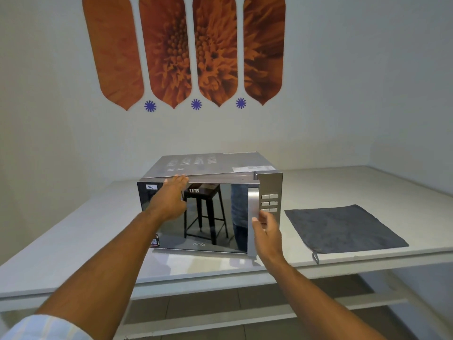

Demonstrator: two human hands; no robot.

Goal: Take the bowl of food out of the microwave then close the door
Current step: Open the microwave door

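A silver microwave [208, 165] stands on the white counter [73, 241]. Its mirrored door [215, 217] is swung out a little at the right side, leaving a narrow gap by the control panel [269, 190]. My right hand [266, 231] curls around the lower part of the vertical silver door handle [253, 204]. My left hand [171, 197] lies flat against the top left of the door, fingers on the upper edge. The bowl of food is hidden behind the door.
A dark grey cloth [343, 229] lies flat on the counter to the right of the microwave. The counter's front edge [196, 283] runs just below my arms. A white wall with orange flower panels [183, 50] stands behind.
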